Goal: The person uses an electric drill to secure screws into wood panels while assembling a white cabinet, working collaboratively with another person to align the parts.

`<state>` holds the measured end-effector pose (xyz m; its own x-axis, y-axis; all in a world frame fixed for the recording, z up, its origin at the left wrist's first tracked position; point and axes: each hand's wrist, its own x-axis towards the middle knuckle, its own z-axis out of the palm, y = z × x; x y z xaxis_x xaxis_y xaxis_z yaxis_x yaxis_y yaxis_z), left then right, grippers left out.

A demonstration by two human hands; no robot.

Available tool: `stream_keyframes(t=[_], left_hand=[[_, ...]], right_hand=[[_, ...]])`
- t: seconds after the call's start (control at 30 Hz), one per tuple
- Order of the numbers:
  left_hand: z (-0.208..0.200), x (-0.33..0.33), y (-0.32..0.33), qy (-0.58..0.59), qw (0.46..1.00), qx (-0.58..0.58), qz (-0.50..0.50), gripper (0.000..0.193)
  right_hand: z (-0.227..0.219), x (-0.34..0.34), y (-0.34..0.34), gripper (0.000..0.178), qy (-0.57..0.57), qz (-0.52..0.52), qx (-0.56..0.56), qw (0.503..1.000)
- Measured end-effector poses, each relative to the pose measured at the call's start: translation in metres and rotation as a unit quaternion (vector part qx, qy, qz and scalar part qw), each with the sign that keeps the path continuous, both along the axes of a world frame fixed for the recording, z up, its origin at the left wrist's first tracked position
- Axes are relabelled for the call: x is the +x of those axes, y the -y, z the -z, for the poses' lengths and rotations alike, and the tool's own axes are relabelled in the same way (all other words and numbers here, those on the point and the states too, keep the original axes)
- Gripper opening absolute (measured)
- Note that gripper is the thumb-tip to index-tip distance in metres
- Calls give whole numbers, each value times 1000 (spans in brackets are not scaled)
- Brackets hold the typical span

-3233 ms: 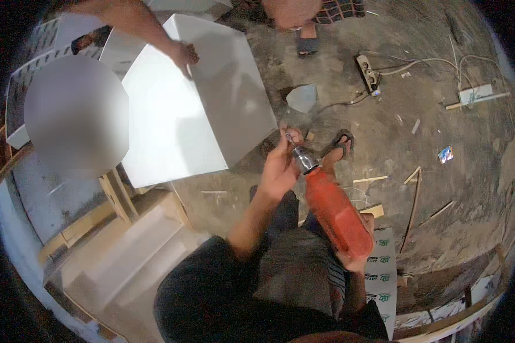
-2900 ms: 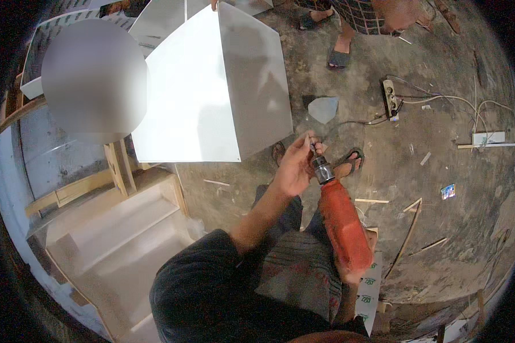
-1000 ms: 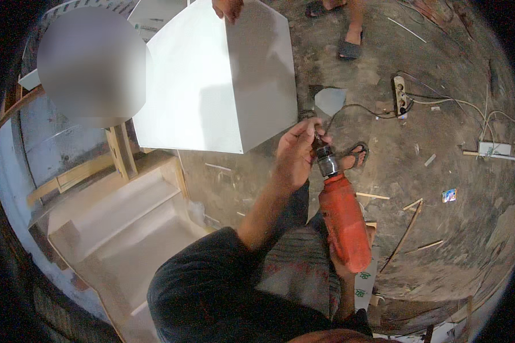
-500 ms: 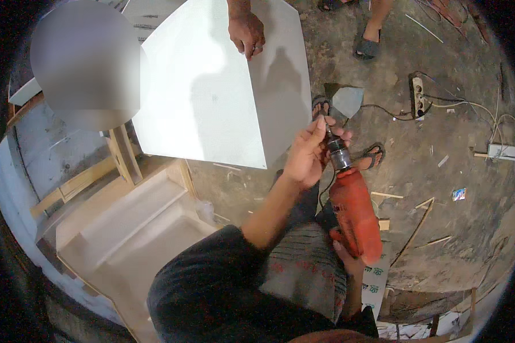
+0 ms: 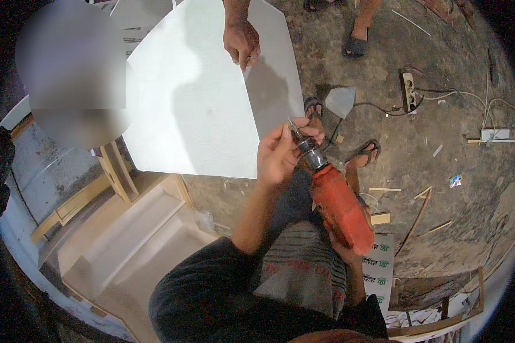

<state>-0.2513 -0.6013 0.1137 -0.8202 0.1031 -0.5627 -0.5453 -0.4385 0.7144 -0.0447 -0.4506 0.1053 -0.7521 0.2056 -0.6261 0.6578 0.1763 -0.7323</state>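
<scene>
above the littered floor (image 5: 395,148), the red drill (image 5: 343,208), apparently gripped by the half-hidden right hand (image 5: 341,248), its bit (image 5: 292,125) pinched by the left hand (image 5: 276,159), swings leftward, narrowing its gap to the white box (image 5: 194,123).

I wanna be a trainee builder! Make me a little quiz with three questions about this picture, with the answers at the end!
1. True or false: the red drill has its bit pointing away from the body of the person holding it.

2. Which of that person's hands is up at the bit?
A) right
B) left
C) neither

3. Fill in the missing colour: a co-worker's hand is at the edge of the large ____ panelled piece.

Key:
1. True.
2. B: the left hand is at the bit, and the right hand holds the back end of the drill.
3. White.
</scene>
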Motion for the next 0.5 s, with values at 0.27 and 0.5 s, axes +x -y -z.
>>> stream_keyframes(t=[0.27,0.5], left_hand=[[3,-3,5,6,999,41,16,51],[6,-8,19,31,999,-13,12,53]], right_hand=[[-2,25,-10,63,11,8,-119,993],[17,44,-12,48,283,188,-257,905]])
